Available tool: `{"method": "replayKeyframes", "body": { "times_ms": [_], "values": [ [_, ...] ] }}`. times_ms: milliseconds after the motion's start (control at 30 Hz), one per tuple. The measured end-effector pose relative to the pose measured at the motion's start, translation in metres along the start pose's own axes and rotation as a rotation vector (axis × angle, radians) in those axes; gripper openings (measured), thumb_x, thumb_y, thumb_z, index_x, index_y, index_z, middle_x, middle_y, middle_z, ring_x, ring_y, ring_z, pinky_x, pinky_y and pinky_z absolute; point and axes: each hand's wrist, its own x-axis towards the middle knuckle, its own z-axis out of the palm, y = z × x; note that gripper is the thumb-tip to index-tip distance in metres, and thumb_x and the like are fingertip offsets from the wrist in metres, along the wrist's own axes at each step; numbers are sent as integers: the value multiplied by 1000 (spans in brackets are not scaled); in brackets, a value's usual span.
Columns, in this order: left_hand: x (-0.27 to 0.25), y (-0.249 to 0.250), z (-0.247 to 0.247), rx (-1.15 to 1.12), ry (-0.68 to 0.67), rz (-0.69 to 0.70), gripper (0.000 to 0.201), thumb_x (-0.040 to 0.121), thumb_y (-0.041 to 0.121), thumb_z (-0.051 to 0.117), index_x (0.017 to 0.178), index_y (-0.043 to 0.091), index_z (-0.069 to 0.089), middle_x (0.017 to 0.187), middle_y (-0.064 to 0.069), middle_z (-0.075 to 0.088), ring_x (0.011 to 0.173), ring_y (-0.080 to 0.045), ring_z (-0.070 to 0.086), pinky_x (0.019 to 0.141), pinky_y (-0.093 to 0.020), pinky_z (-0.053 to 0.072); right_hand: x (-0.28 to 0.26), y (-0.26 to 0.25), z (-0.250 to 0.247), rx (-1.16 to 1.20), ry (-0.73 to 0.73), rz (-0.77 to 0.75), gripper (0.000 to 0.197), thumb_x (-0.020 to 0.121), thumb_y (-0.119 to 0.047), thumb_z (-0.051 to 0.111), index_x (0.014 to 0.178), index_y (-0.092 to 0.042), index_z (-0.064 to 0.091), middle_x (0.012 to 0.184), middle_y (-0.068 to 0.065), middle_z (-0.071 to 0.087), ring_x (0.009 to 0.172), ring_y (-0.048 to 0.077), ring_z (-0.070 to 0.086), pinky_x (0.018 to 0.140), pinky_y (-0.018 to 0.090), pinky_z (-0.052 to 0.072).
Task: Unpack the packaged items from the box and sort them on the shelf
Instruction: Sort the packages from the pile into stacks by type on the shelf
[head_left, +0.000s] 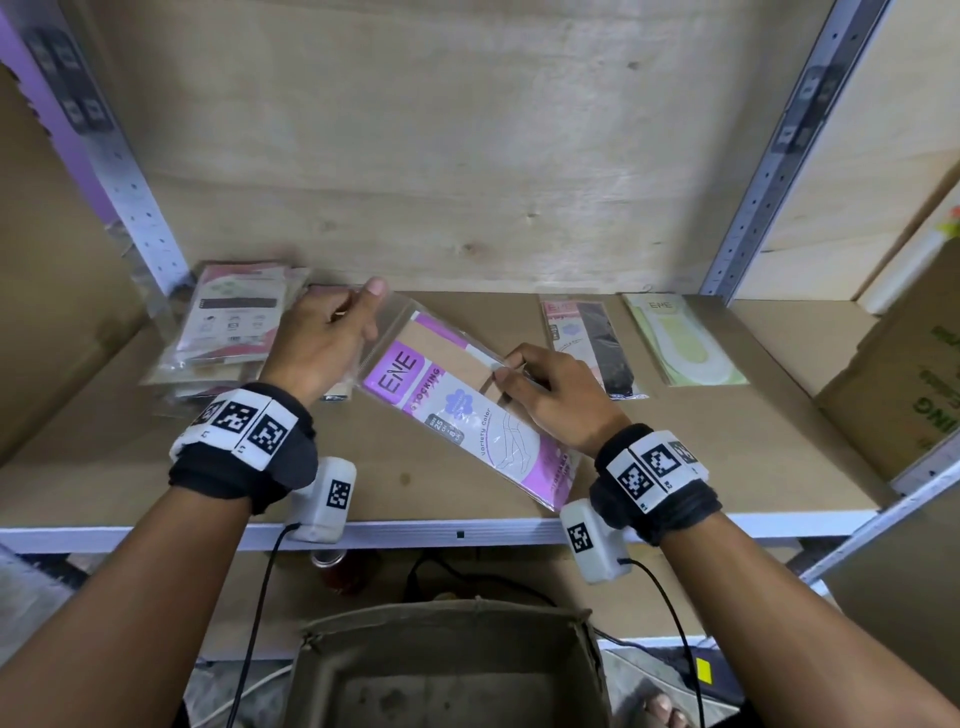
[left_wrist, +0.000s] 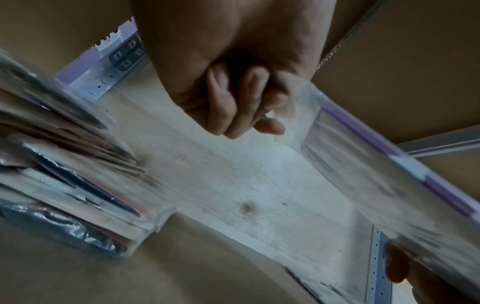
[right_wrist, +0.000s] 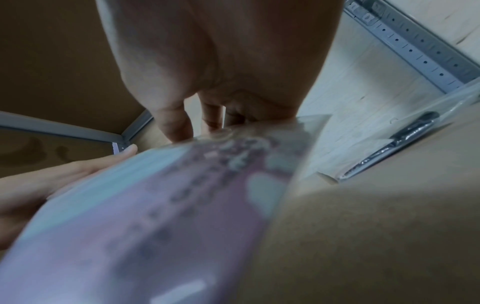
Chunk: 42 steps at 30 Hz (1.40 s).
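At left of frame, a stack of packets (head_left: 228, 332) already sorted on the shelf (head_left: 727, 467). Centre, above the board, a purple stocking packet (head_left: 457, 405) held aslant: left hand (head_left: 324, 343) pinching its clear upper-left corner, right hand (head_left: 556, 395) gripping its right edge. Right of centre, a dark packet (head_left: 597, 348) and a green packet (head_left: 680, 338) lying flat, apart. Bottom centre, the box (head_left: 447, 665), apparently emptied, though partly out of view. Seemingly among the last placements.
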Motion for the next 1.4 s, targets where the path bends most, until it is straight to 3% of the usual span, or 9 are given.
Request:
{"method": "replayKeyframes", "body": {
  "times_ms": [267, 433, 667, 933, 1033, 1133, 1267, 1333, 1400],
  "values": [
    [-6, 17, 12, -635, -68, -215, 36, 101, 39, 56, 68, 24, 55, 57, 15, 51, 44, -1, 47, 44, -19, 37, 1, 5, -1, 176, 9, 15, 16, 95, -34, 60, 83, -26, 67, 71, -11, 72, 65, 1, 67, 61, 12, 46],
    [-8, 21, 12, -794, -116, -299, 33, 101, 39, 57, 73, 22, 55, 62, 12, 51, 37, -3, 39, 28, -16, 19, 3, 6, 1, 161, 21, 14, 19, 93, -42, 60, 82, -28, 67, 74, -9, 72, 67, 5, 64, 69, 24, 47],
    [-4, 10, 12, -384, -86, -103, 49, 98, 51, 55, 57, 23, 55, 42, 9, 44, 34, -5, 35, 37, -14, 30, 5, 12, -9, 123, 46, 35, 21, 91, -37, 63, 85, -19, 69, 83, 3, 76, 82, 23, 71, 83, 46, 56],
    [-5, 0, 14, -67, -33, -153, 54, 96, 59, 53, 55, 23, 54, 44, 14, 50, 41, 1, 47, 58, -28, 39, 2, 10, -11, 120, 32, 41, 16, 92, -32, 65, 88, -17, 68, 79, -3, 77, 75, 12, 73, 74, 29, 55],
    [-8, 6, 14, -366, -136, -216, 34, 99, 51, 52, 78, 26, 61, 61, 2, 51, 50, -8, 54, 56, -23, 45, 1, 9, -9, 118, 42, 49, 19, 92, -35, 65, 86, -18, 69, 79, -2, 76, 74, 13, 72, 73, 32, 55],
    [-12, 19, 12, -675, -153, -348, 31, 100, 40, 57, 76, 20, 58, 63, 3, 45, 45, -12, 47, 32, -15, 30, 2, 6, -6, 179, 41, 42, 22, 92, -36, 65, 85, -15, 68, 80, 3, 75, 72, 15, 68, 71, 34, 51],
    [-16, 29, 7, -925, -172, -459, 16, 98, 34, 61, 94, 19, 63, 85, 1, 57, 48, -11, 41, 31, -19, 20, 2, 1, -2, 266, 25, 37, 22, 93, -33, 65, 88, -13, 69, 86, 17, 74, 73, 20, 66, 72, 37, 50],
    [-16, 32, 5, -1030, -287, -471, 21, 99, 35, 56, 103, 14, 56, 69, 2, 55, 35, -6, 40, 30, -16, 21, 2, -1, 0, 291, 17, 44, 21, 94, -32, 64, 90, -12, 69, 86, 20, 73, 71, 18, 64, 70, 35, 48],
    [-18, 34, 4, -1122, -463, -464, 28, 97, 38, 48, 90, 11, 45, 40, 4, 45, 24, -5, 36, 28, -15, 24, 1, -4, 2, 302, 2, 52, 24, 96, -31, 63, 94, -7, 69, 85, 20, 72, 70, 17, 63, 69, 32, 47]
  ]
}}
